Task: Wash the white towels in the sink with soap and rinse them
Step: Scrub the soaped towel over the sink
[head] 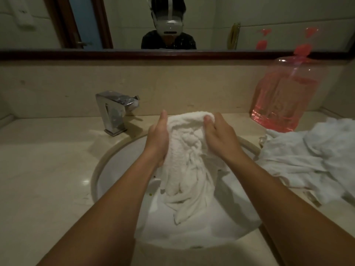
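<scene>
Head view looks down on a round sink (99, 169) set in a pale stone counter (48, 169). A white towel (184, 150) is lifted over the middle of the basin, and its lower part hangs down and lies in folds on the near side of the bowl. The left hand (158, 137) grasps the left edge of the raised towel; the thumb points up and the other fingers are hidden behind the cloth. The right hand (219, 135) grasps the right edge near the top, with its fingertips (207, 119) curled over the fold and pressing into the cloth. Both hands are close together, with the bunched top of the towel between them. Both forearms reach in from the near edge.

A chrome tap (115, 112) stands at the far left of the sink, just beside the rim, and its spout points to the right. On the counter at the right lies a heap of more white towels (311, 158), crumpled, and its left edge touches the rim of the sink. Behind this heap, at the far right, stands a clear plastic bottle (282, 96) with pink liquid inside. A mirror (211, 22) with a dark frame runs along the far wall, and in it the reflection of the person with a head device is visible.
</scene>
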The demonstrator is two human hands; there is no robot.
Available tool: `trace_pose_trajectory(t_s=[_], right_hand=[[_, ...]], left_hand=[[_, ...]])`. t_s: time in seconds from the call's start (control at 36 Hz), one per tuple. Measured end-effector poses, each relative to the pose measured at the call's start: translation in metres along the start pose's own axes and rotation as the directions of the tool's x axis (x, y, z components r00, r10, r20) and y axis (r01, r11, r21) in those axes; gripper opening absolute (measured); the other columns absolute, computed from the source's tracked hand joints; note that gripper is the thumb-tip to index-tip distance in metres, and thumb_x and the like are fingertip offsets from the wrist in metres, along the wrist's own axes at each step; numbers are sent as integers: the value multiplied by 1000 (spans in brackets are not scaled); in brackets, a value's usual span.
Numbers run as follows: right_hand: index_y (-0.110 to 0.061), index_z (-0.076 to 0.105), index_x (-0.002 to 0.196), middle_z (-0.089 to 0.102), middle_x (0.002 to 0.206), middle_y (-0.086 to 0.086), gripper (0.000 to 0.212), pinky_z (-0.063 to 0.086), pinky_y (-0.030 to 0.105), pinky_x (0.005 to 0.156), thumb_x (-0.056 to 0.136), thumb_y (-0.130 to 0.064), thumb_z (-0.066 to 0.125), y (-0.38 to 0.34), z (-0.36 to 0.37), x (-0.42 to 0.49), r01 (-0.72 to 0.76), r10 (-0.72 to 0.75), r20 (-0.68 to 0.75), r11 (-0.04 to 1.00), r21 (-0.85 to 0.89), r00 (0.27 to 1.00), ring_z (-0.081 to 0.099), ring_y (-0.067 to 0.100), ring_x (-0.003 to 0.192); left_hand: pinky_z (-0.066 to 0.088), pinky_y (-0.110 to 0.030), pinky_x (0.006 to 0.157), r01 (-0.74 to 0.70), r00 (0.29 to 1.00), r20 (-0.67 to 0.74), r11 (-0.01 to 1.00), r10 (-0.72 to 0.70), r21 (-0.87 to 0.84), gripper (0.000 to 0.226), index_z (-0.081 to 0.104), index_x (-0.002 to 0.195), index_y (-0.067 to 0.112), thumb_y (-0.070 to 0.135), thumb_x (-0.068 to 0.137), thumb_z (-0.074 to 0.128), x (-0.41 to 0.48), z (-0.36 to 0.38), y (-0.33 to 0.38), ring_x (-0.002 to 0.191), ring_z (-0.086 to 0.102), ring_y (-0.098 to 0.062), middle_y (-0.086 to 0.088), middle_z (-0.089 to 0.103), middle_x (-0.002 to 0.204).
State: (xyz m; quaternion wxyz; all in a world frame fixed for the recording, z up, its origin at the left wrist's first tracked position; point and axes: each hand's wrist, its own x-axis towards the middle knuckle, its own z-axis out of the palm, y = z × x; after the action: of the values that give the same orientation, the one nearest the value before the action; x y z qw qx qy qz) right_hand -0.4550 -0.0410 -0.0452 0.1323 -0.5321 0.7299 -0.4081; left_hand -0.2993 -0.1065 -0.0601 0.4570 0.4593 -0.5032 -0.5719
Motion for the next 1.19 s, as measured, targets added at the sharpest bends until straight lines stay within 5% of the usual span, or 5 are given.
trace_pose_trajectory(t_s=[0.11, 0.31, 0.75, 1.08, 1.19], right_hand=[[-19, 47, 155, 54, 155, 9, 56, 38, 42, 120, 114, -50, 25, -33, 20, -25, -231, 181, 173, 912, 338, 968, 50, 29, 144], [-9, 73, 120, 78, 113, 15, 55, 62, 40, 88, 114, -49, 35, -43, 20, -12, -347, 347, 152, 616, 707, 925, 77, 28, 100], [-27, 67, 129, 74, 113, 0, 40, 56, 37, 103, 115, -46, 35, -39, 31, -55, -261, 111, 274, 751, 607, 955, 71, 18, 110], [-21, 62, 128, 66, 122, 1, 28, 53, 41, 97, 111, -32, 43, 2, 1, -10, -126, 115, 56, 947, 295, 992, 63, 19, 108], [-27, 57, 135, 67, 120, -3, 38, 56, 41, 96, 98, -27, 65, 1, 2, -17, -140, 27, 279, 908, 396, 960, 66, 17, 108]], left_hand=[[50, -47, 111, -115, 985, -110, 983, 131, 142, 66, 69, 132, 15, 57, 113, 22, -16, 28, 1, 123, 66, -25, -5, 72, 131], [56, -32, 90, -255, 965, 0, 940, 262, 225, 51, 76, 117, 20, 45, 115, 31, -36, 46, 0, 104, 72, -19, -1, 76, 109], [57, -41, 92, -118, 977, -149, 971, 151, 209, 52, 73, 91, 18, 45, 114, 34, -20, 27, 5, 104, 72, -30, -9, 77, 106], [59, -55, 99, 9, 999, -38, 997, -6, 80, 66, 77, 109, 10, 64, 104, 40, -14, 10, 1, 101, 76, -32, -10, 80, 106], [57, -52, 99, -110, 994, 18, 973, 108, 201, 66, 75, 102, 5, 61, 103, 40, -16, 8, -1, 99, 72, -28, -10, 77, 106]])
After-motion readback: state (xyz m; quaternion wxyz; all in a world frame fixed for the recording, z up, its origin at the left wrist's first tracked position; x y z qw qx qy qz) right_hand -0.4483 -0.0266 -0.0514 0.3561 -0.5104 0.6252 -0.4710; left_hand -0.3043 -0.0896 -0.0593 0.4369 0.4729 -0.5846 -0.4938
